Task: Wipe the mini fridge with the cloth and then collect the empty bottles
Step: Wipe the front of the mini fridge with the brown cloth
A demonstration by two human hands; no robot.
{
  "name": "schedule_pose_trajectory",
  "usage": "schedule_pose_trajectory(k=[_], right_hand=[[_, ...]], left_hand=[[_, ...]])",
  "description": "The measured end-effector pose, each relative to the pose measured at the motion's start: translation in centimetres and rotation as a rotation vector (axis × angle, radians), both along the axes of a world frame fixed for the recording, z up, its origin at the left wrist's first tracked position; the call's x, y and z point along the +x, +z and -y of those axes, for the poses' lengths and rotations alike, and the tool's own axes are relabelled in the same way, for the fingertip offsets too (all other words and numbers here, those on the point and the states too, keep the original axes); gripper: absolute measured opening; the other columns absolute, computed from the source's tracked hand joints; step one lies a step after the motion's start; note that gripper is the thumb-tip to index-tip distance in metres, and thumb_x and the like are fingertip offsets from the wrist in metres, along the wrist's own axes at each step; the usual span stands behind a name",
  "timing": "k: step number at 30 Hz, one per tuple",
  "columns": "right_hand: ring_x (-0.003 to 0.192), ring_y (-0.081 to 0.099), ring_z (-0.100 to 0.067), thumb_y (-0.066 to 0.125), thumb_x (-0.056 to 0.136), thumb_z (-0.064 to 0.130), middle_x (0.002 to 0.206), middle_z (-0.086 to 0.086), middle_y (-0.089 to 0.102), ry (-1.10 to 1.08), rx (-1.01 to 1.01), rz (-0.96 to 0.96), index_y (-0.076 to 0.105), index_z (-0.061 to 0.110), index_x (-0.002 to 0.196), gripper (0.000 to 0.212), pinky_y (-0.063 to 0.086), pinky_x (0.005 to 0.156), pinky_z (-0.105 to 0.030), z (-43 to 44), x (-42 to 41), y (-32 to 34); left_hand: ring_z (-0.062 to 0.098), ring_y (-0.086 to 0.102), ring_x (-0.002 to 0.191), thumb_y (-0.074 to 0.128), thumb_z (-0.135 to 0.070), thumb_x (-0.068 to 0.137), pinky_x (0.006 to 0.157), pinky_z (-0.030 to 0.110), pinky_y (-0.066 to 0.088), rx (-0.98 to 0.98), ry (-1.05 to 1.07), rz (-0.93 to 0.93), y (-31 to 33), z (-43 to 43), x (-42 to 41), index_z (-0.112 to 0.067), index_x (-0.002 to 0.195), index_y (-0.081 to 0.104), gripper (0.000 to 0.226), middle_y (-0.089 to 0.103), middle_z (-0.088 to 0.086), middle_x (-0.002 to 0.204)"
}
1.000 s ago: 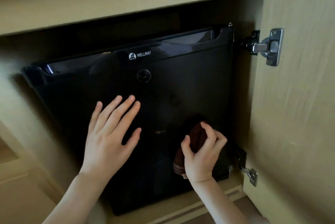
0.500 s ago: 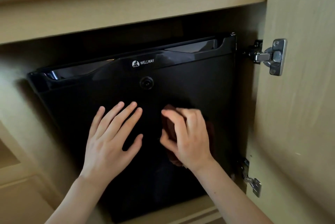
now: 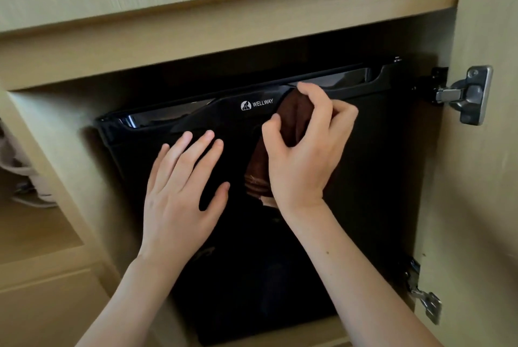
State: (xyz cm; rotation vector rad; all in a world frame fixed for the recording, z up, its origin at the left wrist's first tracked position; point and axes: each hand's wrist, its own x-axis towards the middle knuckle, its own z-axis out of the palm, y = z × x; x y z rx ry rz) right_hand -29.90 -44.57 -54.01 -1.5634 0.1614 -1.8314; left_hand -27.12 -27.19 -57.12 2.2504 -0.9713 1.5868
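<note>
While the right hand (image 3: 305, 150) works a bunched brown cloth (image 3: 291, 122) against the black mini fridge (image 3: 372, 178), the wiping step looks to be the one in hand; bottle collection not yet begun, and no bottles in view.

Fridge: sits inside a pale wood cabinet (image 3: 224, 38), door closed, front face toward the camera. WELLWAY logo (image 3: 257, 104) on the upper band, just left of the cloth. Recessed handle strip runs along the top edge.

Right hand: fingers curled and clenched round the cloth, pressing it to the door near the top, right of centre. Fingertips reach the lip of the top edge. A tail of cloth hangs below the palm, down the door face.

Left hand (image 3: 182, 192): flat, fingers spread, gripping nothing, palm laid on the door left of centre, just beside the cloth hand. Judged to be bracing the door shut.

Cabinet door (image 3: 482, 206) swung open at right; upper hinge (image 3: 465, 94) and lower hinge (image 3: 423, 296) both visible.

Next move, as judged: carry the cloth across the top band and handle recess, then over the left side, which means shifting the left hand out of the way. Glossy black will show streaks, so even pressure matters. Whether the interior needs wiping cannot be told from here.
</note>
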Motion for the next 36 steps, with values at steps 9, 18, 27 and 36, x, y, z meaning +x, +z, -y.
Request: schedule_pose_trajectory(k=[9,18,27,36], right_hand=[[0.092,0.053,-0.021,0.076,0.08,0.022,0.107,-0.007,0.046,0.007,-0.052,-0.055,0.064,0.007,0.118,0.043,0.045,0.08,-0.018,-0.3,0.4,-8.7],[0.091,0.055,-0.018,0.073,0.078,0.027,0.113,0.005,0.041,0.075,0.079,-0.026,0.058,0.017,0.116,0.043,0.056,0.074,-0.031,-0.6,0.4,-16.4],[0.091,0.054,-0.015,0.071,0.081,0.026,0.115,0.007,0.037,0.098,0.081,-0.1,0.056,0.015,0.116,0.04,0.057,0.069,-0.034,-0.5,-0.9,-19.5],[0.09,0.053,-0.02,0.074,0.078,0.025,0.108,0.003,0.038,0.033,0.111,0.019,0.064,0.01,0.117,0.043,0.046,0.076,-0.021,-0.9,0.4,-4.4]], left_hand=[[0.024,0.033,0.148,0.064,-0.022,0.094,0.125,0.043,0.02,-0.034,-0.004,0.0,-1.4,0.5,-0.2,-0.01,0.143,0.053,0.051,0.048,0.005,0.15],[0.026,0.027,0.15,0.065,-0.025,0.092,0.124,0.047,0.02,0.037,0.008,-0.047,-2.0,0.8,-0.9,-0.012,0.145,0.051,0.056,0.045,0.004,0.153],[0.022,0.019,0.154,0.063,-0.026,0.092,0.126,0.042,0.011,0.034,0.02,-0.11,-2.1,1.0,-1.3,-0.016,0.149,0.045,0.061,0.039,-0.001,0.157],[0.022,0.021,0.153,0.064,-0.025,0.091,0.126,0.042,0.013,0.014,0.003,-0.073,-2.2,0.9,-1.0,-0.016,0.148,0.047,0.06,0.041,0.0,0.156]])
